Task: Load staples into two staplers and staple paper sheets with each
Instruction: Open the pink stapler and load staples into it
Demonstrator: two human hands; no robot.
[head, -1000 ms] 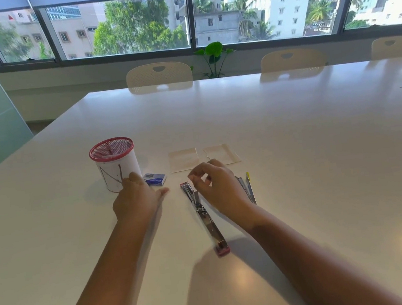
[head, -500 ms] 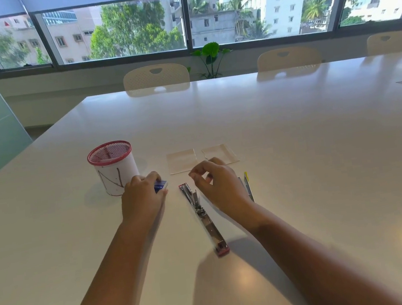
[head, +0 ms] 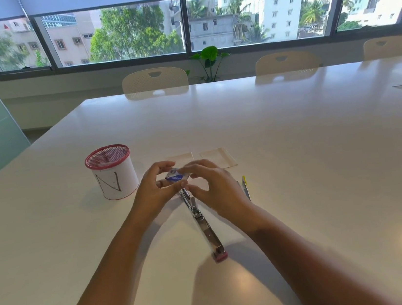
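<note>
Over the middle of the glossy white table (head: 298, 165) we hold a small blue-and-white staple box (head: 176, 176) between both hands, lifted off the surface. Our left hand (head: 152, 192) pinches the box's left end w/ thumb and fingertips curled around it; our right hand (head: 215, 189) grips the right end, fingers bent, so both are closed on the same cardboard box. Directly below the hands lies the opened stapler (head: 203, 225), a long narrow chrome piece flipped out flat, shiny metal w/ a spring mechanism near its middle and a dull red plastic end nearest us. Its far end runs under the hands, so we cannot tell how it finishes there. Just right of our right wrist a 2nd stapler (head: 245, 188) shows only as a thin strip w/ a yellow tip; the rest is hidden. Beyond the hands, two small pale rectangular paper sheets (head: 218, 156) lie flat side by side, the left one partly covered by our fingers. Left of them stands a cylindrical pen holder (head: 112, 175), red wire mesh at the rim, wrapped in white paper w/ an "N" drawn on it.
</note>
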